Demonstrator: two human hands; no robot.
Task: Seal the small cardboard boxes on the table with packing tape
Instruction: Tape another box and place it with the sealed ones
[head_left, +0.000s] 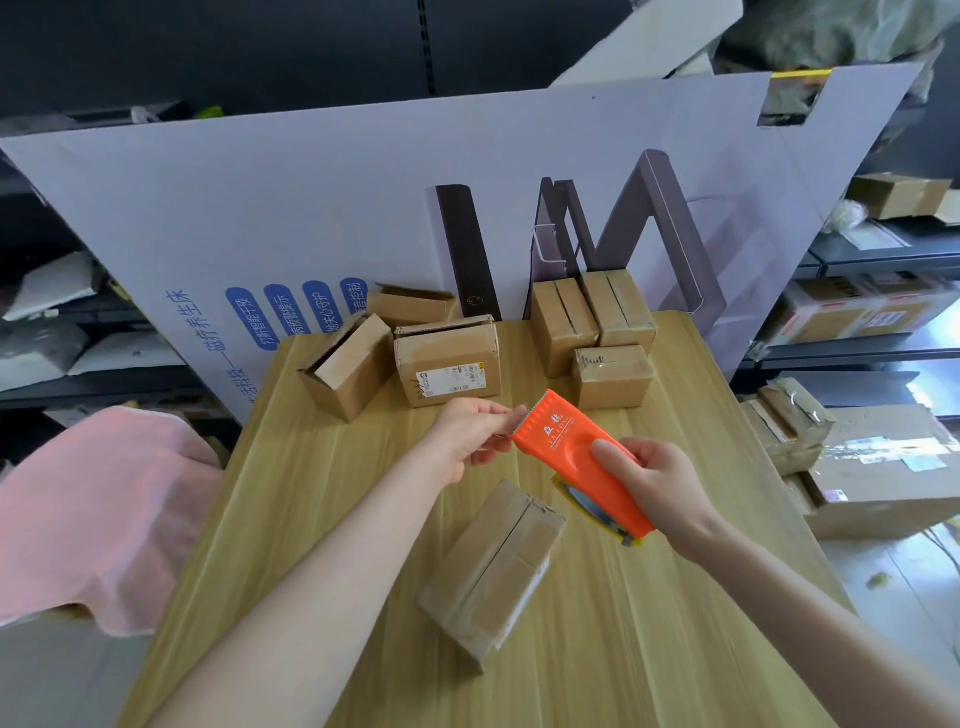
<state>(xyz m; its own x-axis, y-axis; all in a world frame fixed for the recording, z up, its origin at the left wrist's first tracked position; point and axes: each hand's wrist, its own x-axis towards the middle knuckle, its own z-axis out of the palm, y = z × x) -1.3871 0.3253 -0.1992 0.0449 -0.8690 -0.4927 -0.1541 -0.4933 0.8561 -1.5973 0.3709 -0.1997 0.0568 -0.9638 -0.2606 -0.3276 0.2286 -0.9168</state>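
Observation:
My right hand (657, 486) grips an orange tape dispenser (571, 452) above the wooden table (322, 519), its toothed edge pointing up and left. At that edge, my left hand (467, 436) pinches the clear tape end (511, 423). Below the hands a small cardboard box (493, 566) lies on the table with its flap seam facing up. Further back stand several small boxes: an open-flapped one (345, 366) at left, a labelled one (449, 364) in the middle, and three taped ones (597, 327) at right.
A large white printed cardboard sheet (363, 208) stands upright behind the table. A pink cloth (93, 514) lies to the left. Bigger cartons (883, 467) are stacked at right, and shelves with parcels line both sides.

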